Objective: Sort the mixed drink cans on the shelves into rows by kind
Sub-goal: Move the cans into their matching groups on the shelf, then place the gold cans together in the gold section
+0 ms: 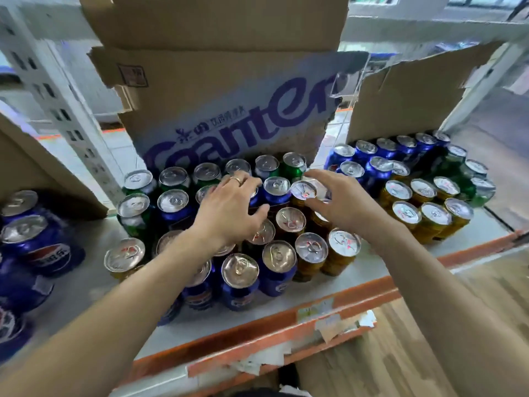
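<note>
Standing upright, cans point tops skyward; left hand grip slack, right hand clasps gold can.

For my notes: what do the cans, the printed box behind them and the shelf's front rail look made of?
Cans: thin metal, probably aluminium; shiny silver lids with pull tabs, glossy printed sides. Printed box: corrugated cardboard, matt brown, with ragged torn edges. Front rail: seemingly painted metal, orange, with torn paper labels stuck on; the look leaves it open.
</note>
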Demonstrator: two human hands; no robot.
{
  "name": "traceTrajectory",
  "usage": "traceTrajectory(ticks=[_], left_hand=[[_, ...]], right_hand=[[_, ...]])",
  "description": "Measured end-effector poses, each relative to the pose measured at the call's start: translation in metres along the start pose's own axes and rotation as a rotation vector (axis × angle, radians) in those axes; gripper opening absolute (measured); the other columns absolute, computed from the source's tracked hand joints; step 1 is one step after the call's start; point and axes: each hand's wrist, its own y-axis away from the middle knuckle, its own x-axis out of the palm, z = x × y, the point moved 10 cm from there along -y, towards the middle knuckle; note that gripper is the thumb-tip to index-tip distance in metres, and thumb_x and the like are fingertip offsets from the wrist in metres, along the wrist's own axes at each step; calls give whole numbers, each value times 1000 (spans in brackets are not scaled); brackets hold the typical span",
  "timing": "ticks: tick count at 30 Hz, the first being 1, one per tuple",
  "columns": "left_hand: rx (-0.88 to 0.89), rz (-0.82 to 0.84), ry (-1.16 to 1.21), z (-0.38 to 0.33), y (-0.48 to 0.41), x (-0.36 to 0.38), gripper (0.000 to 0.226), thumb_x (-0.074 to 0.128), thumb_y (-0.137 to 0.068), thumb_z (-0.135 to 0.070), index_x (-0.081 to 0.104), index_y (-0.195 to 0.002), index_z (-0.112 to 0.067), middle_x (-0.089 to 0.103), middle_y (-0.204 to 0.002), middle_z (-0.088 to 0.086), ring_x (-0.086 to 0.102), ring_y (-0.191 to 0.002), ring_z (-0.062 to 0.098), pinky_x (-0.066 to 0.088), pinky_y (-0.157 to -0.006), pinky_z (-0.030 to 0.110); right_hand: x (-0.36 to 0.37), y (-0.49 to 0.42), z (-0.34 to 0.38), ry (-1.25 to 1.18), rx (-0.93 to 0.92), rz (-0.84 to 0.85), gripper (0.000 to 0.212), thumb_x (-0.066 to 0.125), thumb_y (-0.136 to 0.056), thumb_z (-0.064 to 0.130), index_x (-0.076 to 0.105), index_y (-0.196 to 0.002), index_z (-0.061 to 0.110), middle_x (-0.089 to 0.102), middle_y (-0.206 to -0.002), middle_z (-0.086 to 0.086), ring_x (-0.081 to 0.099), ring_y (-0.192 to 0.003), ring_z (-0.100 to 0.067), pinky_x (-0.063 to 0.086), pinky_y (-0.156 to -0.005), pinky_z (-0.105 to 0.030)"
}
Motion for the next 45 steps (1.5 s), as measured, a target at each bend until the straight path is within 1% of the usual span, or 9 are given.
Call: traceTrajectory(ticks=[11, 17, 24, 28, 32, 35, 37, 41, 45], left_hand=[[-177, 85, -146, -8, -48, 43, 82, 60, -87, -63, 34, -151, -18, 42, -153, 5, 34, -142, 25, 21, -119, 41], [-213, 83, -192, -10, -52, 49, 79, 53, -88, -67, 36, -148, -19, 51, -147, 6, 36, -141, 23, 10, -120, 40], [-287, 74, 3, -8, -51, 44, 69, 68, -85, -56, 43, -140, -22, 42, -144, 10, 22, -141, 23, 7, -120, 39], [-222, 8, 43, -15, -51, 29, 67, 73, -81, -53, 48, -135, -21, 48, -137, 9, 27, -138, 20, 8, -119, 37], [-146, -107, 219, -19, -52, -3, 62, 80, -78, -44, 54, -129, -20, 59, -124, 3, 50, -120, 23, 35, -107, 39], [-84, -192, 472, -27, -51, -30, 53, 83, -77, -35, 58, -122, -21, 63, -115, -5, 59, -106, 13, 48, -98, 32], [-52, -258, 562, -35, -50, -46, 48, 83, -77, -36, 61, -118, -22, 65, -113, -8, 60, -102, 7, 47, -95, 22], [9, -294, 716, -58, -48, -62, 48, 83, -77, -38, 63, -117, -21, 68, -110, -7, 65, -101, 9, 56, -90, 37], [82, -267, 747, -95, -53, -60, 48, 84, -75, -40, 64, -114, -19, 70, -105, -8, 67, -96, 8, 58, -86, 39]], right_hand=[[39, -62, -56, -2, 93, 211, 42, 64, -86, 26, 61, -126, 13, 66, -122, -12, 60, -114, -32, 52, -93, -39], [64, -73, -58, 24, 115, 364, 56, 78, -72, 33, 60, -119, 11, 65, -111, -11, 61, -101, -29, 53, -82, -33], [55, -70, -52, -27, 132, 227, 28, 71, -71, 23, 58, -95, 15, 61, -94, -8, 62, -92, -30, 53, -71, -34], [28, -61, -48, -113, 138, 172, 54, 82, -67, 26, 62, -116, 17, 66, -101, -4, 63, -93, -24, 55, -79, -35], [-29, -49, -28, -248, 72, 76, 56, 87, -68, 26, 63, -116, 13, 66, -101, -1, 63, -90, -15, 51, -78, -22], [-65, -33, -19, -302, 24, -26, 37, 87, -69, 29, 62, -95, 25, 60, -81, 16, 55, -72, 0, 38, -56, -3], [-82, -18, -20, -338, 25, -107, 34, 86, -71, 31, 61, -93, 30, 57, -76, 17, 52, -69, 0, 37, -53, -5], [-104, 15, -28, -328, 37, -247, 29, 84, -74, 32, 55, -82, 29, 56, -70, 19, 52, -65, 5, 39, -55, -4], [-116, 44, -54, -296, 94, -314, 37, 82, -73, 38, 57, -72, 12, 56, -66, 7, 50, -64, -12, 38, -57, -21]])
